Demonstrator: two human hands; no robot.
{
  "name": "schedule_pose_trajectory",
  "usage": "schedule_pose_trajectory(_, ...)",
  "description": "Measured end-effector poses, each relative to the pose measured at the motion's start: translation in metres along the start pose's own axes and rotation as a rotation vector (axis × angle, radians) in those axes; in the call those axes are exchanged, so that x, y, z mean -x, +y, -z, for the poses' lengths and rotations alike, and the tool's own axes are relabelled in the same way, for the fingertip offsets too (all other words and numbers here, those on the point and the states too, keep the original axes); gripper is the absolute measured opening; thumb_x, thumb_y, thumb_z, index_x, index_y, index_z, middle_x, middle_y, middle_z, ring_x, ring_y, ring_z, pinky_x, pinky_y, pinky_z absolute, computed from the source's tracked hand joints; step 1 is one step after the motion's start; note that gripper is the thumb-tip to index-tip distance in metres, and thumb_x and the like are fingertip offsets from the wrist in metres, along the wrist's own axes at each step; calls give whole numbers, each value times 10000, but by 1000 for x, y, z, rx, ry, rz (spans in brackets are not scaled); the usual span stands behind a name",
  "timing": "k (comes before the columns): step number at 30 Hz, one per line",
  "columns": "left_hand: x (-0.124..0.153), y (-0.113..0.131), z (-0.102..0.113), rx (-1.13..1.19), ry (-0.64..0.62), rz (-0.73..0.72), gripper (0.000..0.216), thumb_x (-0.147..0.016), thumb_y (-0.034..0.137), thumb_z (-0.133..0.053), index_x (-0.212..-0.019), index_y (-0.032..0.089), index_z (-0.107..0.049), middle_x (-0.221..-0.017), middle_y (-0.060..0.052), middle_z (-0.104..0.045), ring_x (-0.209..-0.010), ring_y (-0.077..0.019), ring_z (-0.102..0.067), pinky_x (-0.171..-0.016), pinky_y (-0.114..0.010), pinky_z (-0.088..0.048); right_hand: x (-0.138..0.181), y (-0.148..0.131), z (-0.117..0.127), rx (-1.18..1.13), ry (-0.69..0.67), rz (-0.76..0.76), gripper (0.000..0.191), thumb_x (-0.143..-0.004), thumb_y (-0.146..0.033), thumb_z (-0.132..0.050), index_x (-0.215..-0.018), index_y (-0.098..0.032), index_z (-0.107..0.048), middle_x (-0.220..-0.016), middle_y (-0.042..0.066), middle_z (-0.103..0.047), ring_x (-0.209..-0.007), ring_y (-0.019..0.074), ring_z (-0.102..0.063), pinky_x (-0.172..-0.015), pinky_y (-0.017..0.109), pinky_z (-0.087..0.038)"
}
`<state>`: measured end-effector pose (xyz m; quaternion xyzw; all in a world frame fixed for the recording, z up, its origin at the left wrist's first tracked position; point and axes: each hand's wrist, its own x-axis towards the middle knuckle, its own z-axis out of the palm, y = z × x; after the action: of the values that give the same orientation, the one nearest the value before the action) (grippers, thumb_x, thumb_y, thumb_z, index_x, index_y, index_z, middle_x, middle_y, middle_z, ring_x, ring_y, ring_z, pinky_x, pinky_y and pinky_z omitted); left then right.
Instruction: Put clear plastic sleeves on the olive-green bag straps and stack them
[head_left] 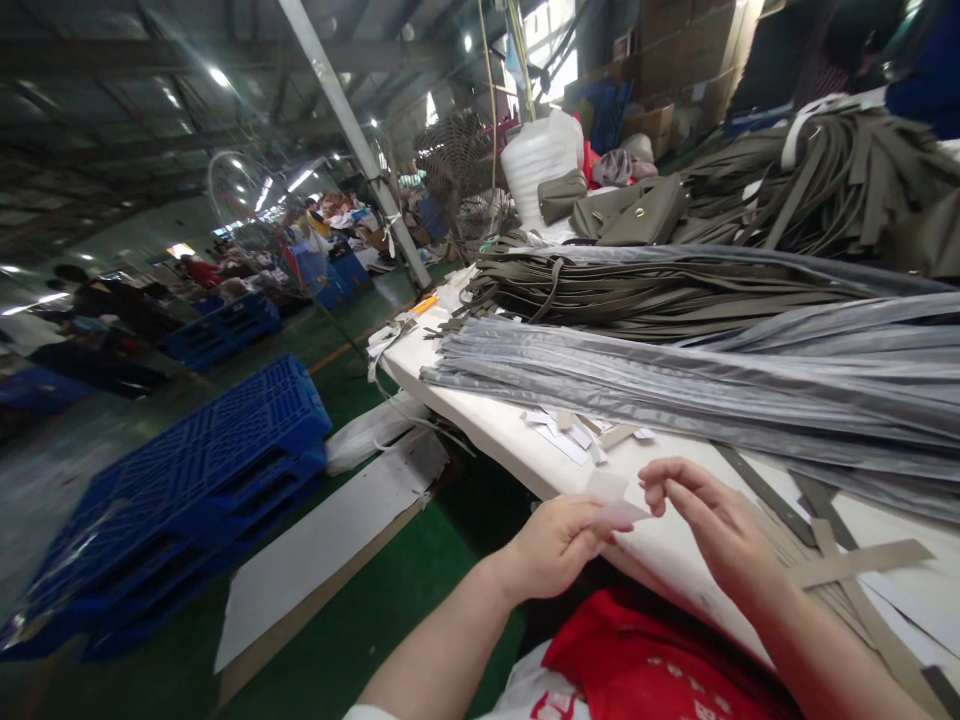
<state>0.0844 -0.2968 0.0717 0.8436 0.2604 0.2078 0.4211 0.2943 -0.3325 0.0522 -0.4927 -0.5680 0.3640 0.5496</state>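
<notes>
big factory floor behind, white table (pixel 495 425) stacked with grey strips (pixel 675 385) and olive straps (pixel 637 290). left hand (pixel 559 545) pinches a small pale paper slip (pixel 616 503) at the table's edge; it sticks out past the fingertips, long axis running roughly up-right toward the right hand (pixel 716 530), whose loosely curled fingers touch its far end, not clamped.

Two hands show at the near edge of the white table (pixel 487 420): the left hand (pixel 559 545) and the right hand (pixel 712 525), with one small pale slip (pixel 616 505) between their fingertips. On the table lie two big heaps of strips, one grey (pixel 675 385) and one olive (pixel 637 290) behind it, plus one scatter of white scraps (pixel 574 432). Left of the table, on the floor, sits one stack of blue pallets (pixel 187 490) and one white board (pixel 330 540).
</notes>
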Motion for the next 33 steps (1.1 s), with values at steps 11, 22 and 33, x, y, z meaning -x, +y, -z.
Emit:
schedule_pose_trajectory(11, -7, 0, 3, 45, 81, 21, 255, -951, 266, -514, -1087, 187, -714, -1070, -75, -719, -983, -186, -640, -914, -285, -472, -7, -11, -15, 280, -102, 77, 297, -849, -385, -621, -619, -197, -607, -606, 8, -639, -583, 148, -568, -585, 252, -442)
schedule_pose_trajectory(22, -35, -26, -17, 95, 153, 59, 400, -982, 398, -454, -753, 143, -661, -751, -50, -657, -690, -125, -594, -670, -215, -452, -35, -17, 1, 370, -259, -105, 142, -727, -165, -649, -618, -188, -561, -595, -9, -652, -588, 131, -549, -574, 233, -399)
schedule_pose_trajectory(33, -54, -143, -41, -202, 438, 142, 360, -967, 305, -360, -826, 189, -671, -779, -81, -661, -735, -188, -639, -702, -268, -493, -224, 63, 116, 955, -101, -11, 266, -900, -326, -483, -920, -186, -708, -901, 72, -756, -809, 222, -680, -745, 333, -503)
